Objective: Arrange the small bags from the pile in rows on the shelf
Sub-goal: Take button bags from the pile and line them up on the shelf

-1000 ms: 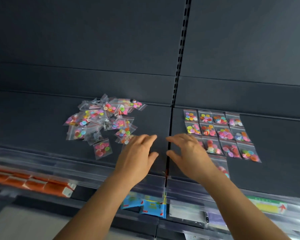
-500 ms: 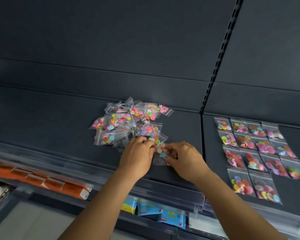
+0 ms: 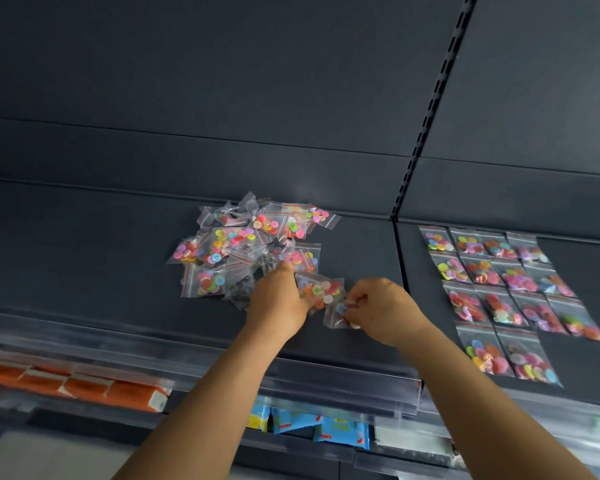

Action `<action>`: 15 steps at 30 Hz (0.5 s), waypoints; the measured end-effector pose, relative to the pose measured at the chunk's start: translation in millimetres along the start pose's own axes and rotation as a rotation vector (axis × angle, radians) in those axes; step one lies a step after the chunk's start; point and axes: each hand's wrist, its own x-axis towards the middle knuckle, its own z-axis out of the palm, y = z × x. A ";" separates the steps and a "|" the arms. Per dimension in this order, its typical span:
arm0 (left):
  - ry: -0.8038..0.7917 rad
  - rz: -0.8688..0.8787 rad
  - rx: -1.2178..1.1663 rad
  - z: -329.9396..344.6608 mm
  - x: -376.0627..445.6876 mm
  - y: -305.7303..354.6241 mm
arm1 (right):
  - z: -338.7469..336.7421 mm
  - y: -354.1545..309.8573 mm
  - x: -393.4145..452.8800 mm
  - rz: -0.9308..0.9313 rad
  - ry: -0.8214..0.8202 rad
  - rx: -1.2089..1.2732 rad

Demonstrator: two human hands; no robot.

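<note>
Since half a second ago we see the right hand draw back pinching a clear button bag beside the pile on the shelf, left hand gripping another pile bag.

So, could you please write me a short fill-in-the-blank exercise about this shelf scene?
1. The right hand pinches a small ____ of buttons.
2. The pile lies to the ____ of the rows.
3. The front row holds ____ bags.
4. The left hand is at the pile's ____ edge.

Missing words: bag; left; two; front
</note>
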 end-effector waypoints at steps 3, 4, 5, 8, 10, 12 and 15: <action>-0.015 0.014 -0.026 -4.5 -2.1 -1.8 | -4.6 1.6 -2.6 0.013 -0.001 0.177; -0.008 0.017 -0.044 -6.6 -2.6 -2.1 | -6.4 1.7 -4.0 0.030 0.007 0.273; 0.002 0.026 -0.072 -9.4 -3.3 -1.5 | -8.2 1.8 -5.1 0.048 0.014 0.380; 0.010 0.038 -0.200 -17.4 -5.4 2.3 | -13.0 0.9 -8.8 0.092 0.021 0.673; 0.010 0.040 -0.307 -19.0 -6.3 5.9 | -15.9 0.2 -11.4 0.090 0.042 0.869; 0.026 0.038 -0.434 -16.9 -7.7 13.2 | -19.4 -0.8 -14.9 0.088 0.073 1.068; 0.001 0.013 -0.611 -7.7 -10.5 29.9 | -24.5 1.2 -20.5 0.067 0.109 1.219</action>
